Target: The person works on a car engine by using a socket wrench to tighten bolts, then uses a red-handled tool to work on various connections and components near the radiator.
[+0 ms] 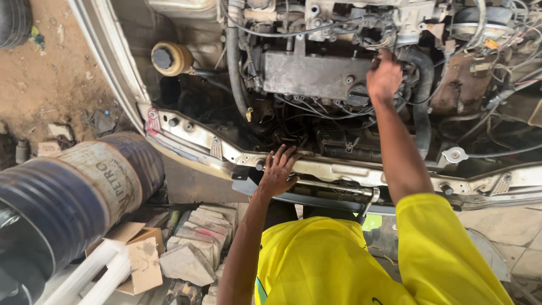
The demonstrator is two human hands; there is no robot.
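Hoses [420, 107], wires [316, 107] crowd engine cover [307, 73]; open gap beside yellow reservoir [171, 58]

Outdoor car repair yard: open engine bay [316, 73], dirt ground [51, 73], old oil drum [68, 192].

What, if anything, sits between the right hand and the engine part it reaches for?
Nothing visible does. The right hand is already on the engine, at the right end of the grey top cover, beside a black hose. Its fingertips are hidden behind the hand. The left hand rests spread on the front crossmember, apart from it.
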